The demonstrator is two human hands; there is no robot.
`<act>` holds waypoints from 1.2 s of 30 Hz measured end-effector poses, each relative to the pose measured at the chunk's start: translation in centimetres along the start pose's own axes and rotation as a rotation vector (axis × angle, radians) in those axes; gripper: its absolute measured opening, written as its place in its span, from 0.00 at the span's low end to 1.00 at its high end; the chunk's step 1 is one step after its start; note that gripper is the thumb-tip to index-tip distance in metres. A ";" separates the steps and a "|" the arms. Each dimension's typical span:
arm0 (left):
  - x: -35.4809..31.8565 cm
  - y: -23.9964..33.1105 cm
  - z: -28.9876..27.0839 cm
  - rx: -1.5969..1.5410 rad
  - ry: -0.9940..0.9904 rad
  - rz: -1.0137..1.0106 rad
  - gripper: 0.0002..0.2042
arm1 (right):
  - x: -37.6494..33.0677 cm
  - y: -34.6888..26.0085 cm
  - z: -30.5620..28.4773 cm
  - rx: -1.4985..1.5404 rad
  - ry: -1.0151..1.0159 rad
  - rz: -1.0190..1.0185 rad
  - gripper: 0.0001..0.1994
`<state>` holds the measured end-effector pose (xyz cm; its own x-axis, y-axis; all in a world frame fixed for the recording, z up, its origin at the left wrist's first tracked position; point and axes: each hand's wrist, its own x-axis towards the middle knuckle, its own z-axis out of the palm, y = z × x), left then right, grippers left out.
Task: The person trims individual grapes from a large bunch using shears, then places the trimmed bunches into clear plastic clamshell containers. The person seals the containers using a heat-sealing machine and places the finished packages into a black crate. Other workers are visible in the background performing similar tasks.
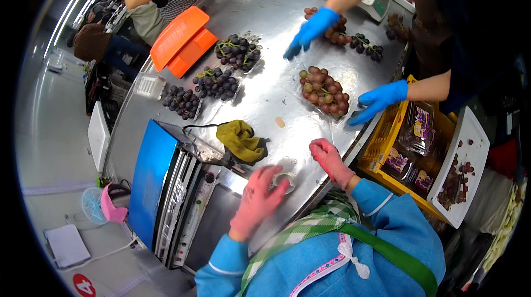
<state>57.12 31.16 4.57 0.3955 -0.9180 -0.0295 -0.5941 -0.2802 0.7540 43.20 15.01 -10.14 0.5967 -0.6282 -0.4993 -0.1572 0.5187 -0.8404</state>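
My left hand, in a pink glove and slightly blurred, is held over the near edge of the metal table with its fingers apart. By its fingertips lies a small whitish ring, perhaps a tape roll. My right hand, also gloved in pink, has its fingers curled in; whatever may be inside them is hidden. Beyond it, a bunch of reddish grapes sits in a clear tray. A co-worker's blue-gloved hands reach in, one hand beside that tray and the other farther back.
A crumpled olive cloth lies beside a blue-sided machine on my left. Dark grapes in clear trays stand near an orange bin. At right, a yellow crate holds clear packs, with a white tray against it.
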 end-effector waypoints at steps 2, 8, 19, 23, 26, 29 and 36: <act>4.1 -0.9 0.9 -0.054 -0.017 -0.008 0.19 | 0.4 0.7 -0.5 0.094 0.190 -0.051 0.21; 17.4 -5.3 5.1 -0.119 -0.038 -0.199 0.31 | 4.8 -0.8 -4.4 0.260 0.675 -0.257 0.38; 33.9 -7.7 10.3 -0.438 -0.454 -0.412 0.34 | 7.5 -6.4 -6.3 0.164 0.464 -0.095 0.51; 31.5 -7.8 9.0 -0.441 -0.339 -0.483 0.25 | 7.7 -6.6 -6.4 0.014 0.490 -0.105 0.52; 28.4 -7.5 6.2 -0.442 -0.347 -0.539 0.23 | 6.5 -7.1 -5.2 0.003 0.381 -0.134 0.52; 25.3 -7.0 1.4 -0.424 -0.303 -0.606 0.30 | 5.7 -8.9 -2.8 -0.149 0.315 -0.220 0.50; 13.7 -5.1 -12.6 -0.656 -0.099 -0.578 0.30 | 5.4 -16.5 6.6 -0.351 -0.099 -0.363 0.41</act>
<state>74.34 23.56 8.60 0.4296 -0.7108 -0.5570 0.2149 -0.5186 0.8276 54.27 6.87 2.44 0.7309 -0.6649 -0.1541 -0.1704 0.0409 -0.9845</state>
